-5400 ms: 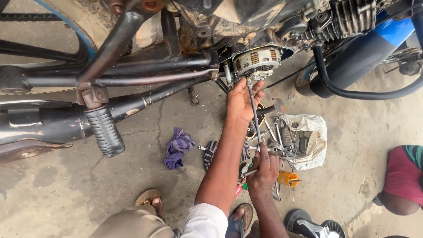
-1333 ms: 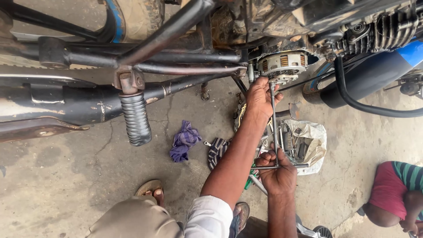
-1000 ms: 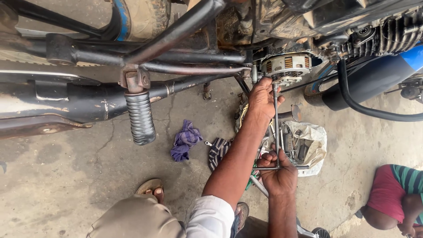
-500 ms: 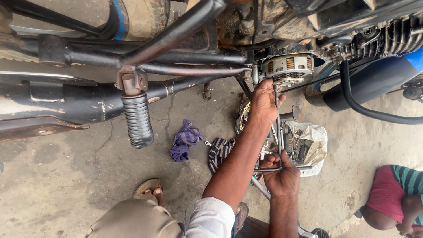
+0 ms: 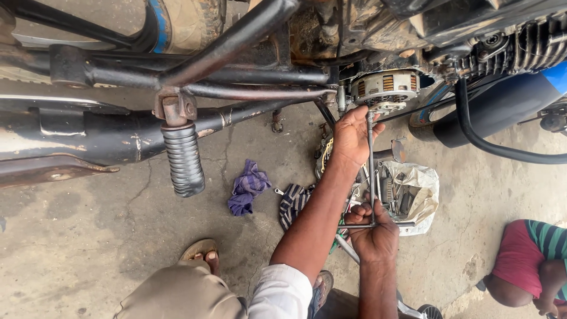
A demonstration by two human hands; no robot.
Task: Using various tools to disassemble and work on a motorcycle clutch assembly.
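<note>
T-handle wrench (image 5: 371,171) stands upright, its socket end seated on the round engine rotor (image 5: 385,88) at the 1 o'clock part of the view, its crossbar low near centre. Left hand (image 5: 352,134) is cupped around the upper shaft just below the rotor, fingers loosely curled, steadying the tip. Right hand (image 5: 373,235) is clenched around the crossbar at the shaft's lower end. Judgement: the step in hand is turning a fastener at the rotor's centre; done well, the shaft stays in line with the fastener, the left hand guides only, and the right hand supplies torque evenly on both sides of the crossbar so the socket does not cam off. At 3 o'clock from the shaft, touching nothing of it, an open pale bag of tools (image 5: 413,192) lies on the concrete floor (image 5: 88,248). At 9 o'clock, a striped rag (image 5: 293,202), then a purple rag (image 5: 248,186), then the ribbed rubber footpeg (image 5: 183,159) under the frame tube (image 5: 236,41). Another person's striped sleeve (image 5: 546,242) sits at 4 o'clock, well apart.
</note>
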